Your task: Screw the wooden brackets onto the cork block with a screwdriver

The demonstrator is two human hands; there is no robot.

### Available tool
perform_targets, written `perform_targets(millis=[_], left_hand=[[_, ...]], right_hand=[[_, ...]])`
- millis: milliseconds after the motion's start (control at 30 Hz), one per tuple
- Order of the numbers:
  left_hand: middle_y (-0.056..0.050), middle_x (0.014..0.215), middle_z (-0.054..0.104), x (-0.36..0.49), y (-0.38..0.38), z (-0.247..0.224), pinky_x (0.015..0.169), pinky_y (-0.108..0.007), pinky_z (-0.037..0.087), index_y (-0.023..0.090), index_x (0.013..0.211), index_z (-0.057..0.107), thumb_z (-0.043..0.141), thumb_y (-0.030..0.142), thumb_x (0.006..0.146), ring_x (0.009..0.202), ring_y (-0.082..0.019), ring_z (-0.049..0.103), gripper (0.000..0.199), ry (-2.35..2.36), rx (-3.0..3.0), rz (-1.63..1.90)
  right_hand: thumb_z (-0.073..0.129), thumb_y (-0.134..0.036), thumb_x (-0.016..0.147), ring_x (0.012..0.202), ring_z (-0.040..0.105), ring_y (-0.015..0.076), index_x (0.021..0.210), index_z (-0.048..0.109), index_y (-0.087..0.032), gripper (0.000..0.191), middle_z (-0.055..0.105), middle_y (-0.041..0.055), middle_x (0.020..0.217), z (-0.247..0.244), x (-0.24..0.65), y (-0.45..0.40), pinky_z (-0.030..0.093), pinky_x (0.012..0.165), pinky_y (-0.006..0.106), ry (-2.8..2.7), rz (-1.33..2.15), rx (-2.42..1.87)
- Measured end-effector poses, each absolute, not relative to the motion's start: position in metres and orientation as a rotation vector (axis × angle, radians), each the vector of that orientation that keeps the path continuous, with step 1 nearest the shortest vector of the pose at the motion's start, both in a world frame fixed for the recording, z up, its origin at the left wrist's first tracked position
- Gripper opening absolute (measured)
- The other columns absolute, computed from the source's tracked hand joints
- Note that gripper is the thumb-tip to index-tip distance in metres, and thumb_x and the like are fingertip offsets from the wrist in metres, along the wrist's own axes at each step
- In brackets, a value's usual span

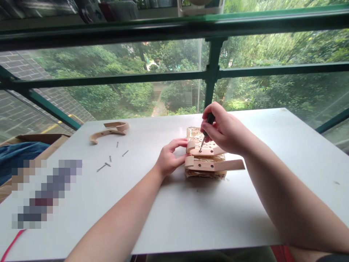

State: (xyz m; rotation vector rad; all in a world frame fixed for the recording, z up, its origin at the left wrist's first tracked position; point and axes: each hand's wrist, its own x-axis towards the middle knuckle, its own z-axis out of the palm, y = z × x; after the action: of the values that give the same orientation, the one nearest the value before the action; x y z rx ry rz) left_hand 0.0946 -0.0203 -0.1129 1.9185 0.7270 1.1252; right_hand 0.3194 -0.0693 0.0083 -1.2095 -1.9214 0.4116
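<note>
My right hand [218, 125] is closed around the dark handle of a screwdriver [209, 119]. Its shaft slants down, and the tip is at the left hole of the farther wooden hook [205, 152]. Fingers and thumb of my left hand [171, 157] grip that hook's curled left end, close to the block's edge. A nearer wooden hook [203, 166] lies parallel to it, with dark screw heads showing in its two holes. Both hooks rest across a rough tan block [205, 175] with a shiny clear covering. Part of the farther hook's right end is behind my right hand.
Loose wooden hooks [113, 133] lie at the table's far left. Several screws [107, 164] are scattered nearer. A blurred-out object [49, 194] and a red cord [12, 244] are at the left. A cardboard box [58, 140] with blue cloth stands beside the white table [229, 222]. Green-framed windows rise behind.
</note>
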Motion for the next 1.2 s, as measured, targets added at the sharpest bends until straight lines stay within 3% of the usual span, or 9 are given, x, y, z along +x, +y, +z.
perform_targets(millis=[300, 567, 933, 1200], left_hand=[[-0.011, 0.124, 0.067, 0.0951, -0.0215, -0.1144, 0.114, -0.043, 0.042, 0.02, 0.107, 0.071, 0.079, 0.03, 0.074, 0.124, -0.029, 0.059, 0.035, 0.7, 1.897, 1.146], [-0.011, 0.126, 0.066, 0.0946, -0.0215, -0.1146, 0.114, -0.045, 0.042, 0.02, 0.109, 0.072, 0.08, 0.03, 0.074, 0.124, -0.029, 0.059, 0.037, 0.708, 1.887, 1.134], [-0.011, 0.127, 0.066, 0.0938, -0.0208, -0.1179, 0.114, -0.045, 0.042, 0.021, 0.11, 0.072, 0.08, 0.03, 0.074, 0.123, -0.029, 0.06, 0.038, 0.708, 1.872, 1.141], [-0.011, 0.126, 0.067, 0.0944, -0.0214, -0.1178, 0.114, -0.045, 0.041, 0.022, 0.109, 0.072, 0.08, 0.031, 0.073, 0.123, -0.03, 0.06, 0.038, 0.726, 1.865, 1.148]], right_hand=[[0.056, -0.024, 0.091, 0.048, 0.055, 0.0132, 0.1, 0.046, -0.027, 0.014, 0.066, -0.0015, 0.075, 0.0051, 0.3181, -0.0686, 0.038, 0.046, 0.026, -1.924, 0.434, -1.203], [0.043, -0.003, 0.079, 0.058, 0.054, 0.0129, 0.104, 0.046, -0.026, 0.034, 0.062, -0.0011, 0.081, 0.011, 0.3222, -0.0746, 0.04, 0.051, 0.024, -2.016, 0.452, -1.177], [0.052, -0.017, 0.086, 0.06, 0.055, 0.013, 0.109, 0.049, -0.026, 0.025, 0.059, -0.0016, 0.078, 0.0093, 0.3193, -0.075, 0.038, 0.053, 0.025, -2.028, 0.405, -1.167], [0.064, -0.024, 0.081, 0.049, 0.044, 0.0095, 0.082, 0.046, -0.024, 0.018, 0.05, -0.0062, 0.058, 0.0117, 0.3196, -0.0765, 0.031, 0.047, 0.024, -1.998, 0.331, -1.216]])
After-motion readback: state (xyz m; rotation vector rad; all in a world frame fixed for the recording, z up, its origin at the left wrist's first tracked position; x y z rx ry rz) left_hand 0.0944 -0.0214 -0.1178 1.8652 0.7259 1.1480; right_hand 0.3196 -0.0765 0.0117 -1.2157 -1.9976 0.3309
